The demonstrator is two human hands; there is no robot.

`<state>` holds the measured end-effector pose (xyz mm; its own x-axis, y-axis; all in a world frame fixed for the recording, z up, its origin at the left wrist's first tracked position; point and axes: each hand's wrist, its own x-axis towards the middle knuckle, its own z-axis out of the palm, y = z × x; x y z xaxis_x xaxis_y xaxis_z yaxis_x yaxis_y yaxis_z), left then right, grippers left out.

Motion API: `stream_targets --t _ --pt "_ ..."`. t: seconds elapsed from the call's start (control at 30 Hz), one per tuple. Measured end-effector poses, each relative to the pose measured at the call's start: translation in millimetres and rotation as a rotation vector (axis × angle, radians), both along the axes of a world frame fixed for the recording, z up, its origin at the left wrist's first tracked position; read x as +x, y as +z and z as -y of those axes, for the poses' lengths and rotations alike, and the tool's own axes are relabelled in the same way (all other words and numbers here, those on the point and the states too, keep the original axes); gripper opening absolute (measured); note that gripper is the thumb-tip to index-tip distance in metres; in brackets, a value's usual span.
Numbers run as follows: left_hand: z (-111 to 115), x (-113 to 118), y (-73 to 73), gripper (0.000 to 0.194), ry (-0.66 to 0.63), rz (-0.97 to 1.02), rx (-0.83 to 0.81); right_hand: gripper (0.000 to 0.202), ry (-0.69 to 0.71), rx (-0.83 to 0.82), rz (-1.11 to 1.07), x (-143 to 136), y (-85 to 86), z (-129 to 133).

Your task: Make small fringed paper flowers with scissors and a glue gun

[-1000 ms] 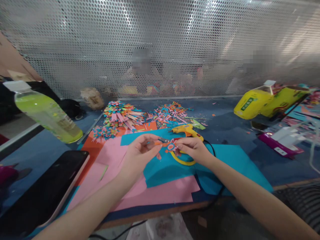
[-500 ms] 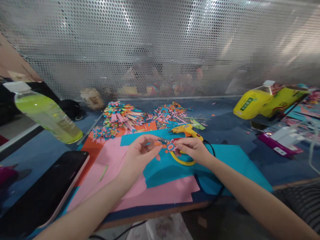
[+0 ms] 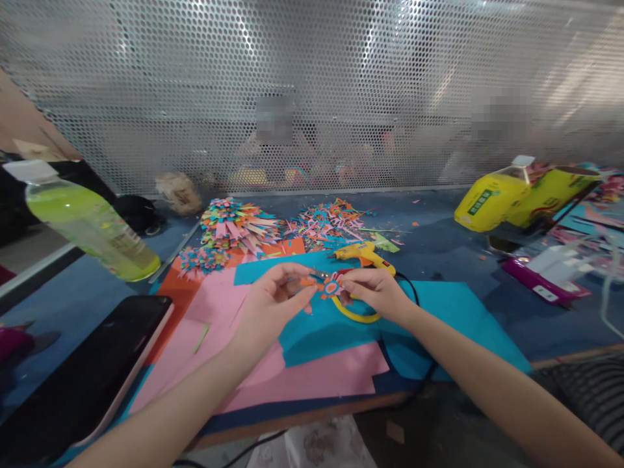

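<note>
Over a blue paper sheet (image 3: 316, 341), both my hands meet at a small paper flower (image 3: 332, 288) with a ringed centre and orange and pink petals. My right hand (image 3: 373, 292) pinches the flower's right edge. Fingers and thumb of my left hand (image 3: 280, 296) close on a small orange paper piece (image 3: 308, 282) at its left side; whether the two are joined I cannot tell. Beneath the hands lies a yellow loop (image 3: 358, 317), apparently a scissors handle, partly covered. A yellow glue gun (image 3: 363, 253) rests just behind them.
Fringed paper flowers (image 3: 234, 224) and a heap of paper strips (image 3: 329, 221) lie behind. Pink sheets (image 3: 195, 338) spread underneath. At left are a phone (image 3: 92, 370) and a drink bottle (image 3: 92, 224); at right, a yellow bottle (image 3: 492, 198) and a purple power strip (image 3: 541, 281). Perforated metal (image 3: 322, 78) stands behind.
My left fingertips have shifted slightly around the orange piece, and the flower has turned a little. Both hands stay in nearly the same place.
</note>
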<state>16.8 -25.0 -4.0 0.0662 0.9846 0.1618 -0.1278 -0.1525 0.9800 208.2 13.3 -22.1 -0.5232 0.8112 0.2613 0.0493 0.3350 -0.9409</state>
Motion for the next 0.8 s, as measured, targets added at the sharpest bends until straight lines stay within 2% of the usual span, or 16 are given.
stream_targets --t 0.8 --pt "-3.4 -0.9 -0.5 0.015 0.001 -0.02 0.032 0.024 -0.014 0.057 0.017 -0.7 -1.8 -0.5"
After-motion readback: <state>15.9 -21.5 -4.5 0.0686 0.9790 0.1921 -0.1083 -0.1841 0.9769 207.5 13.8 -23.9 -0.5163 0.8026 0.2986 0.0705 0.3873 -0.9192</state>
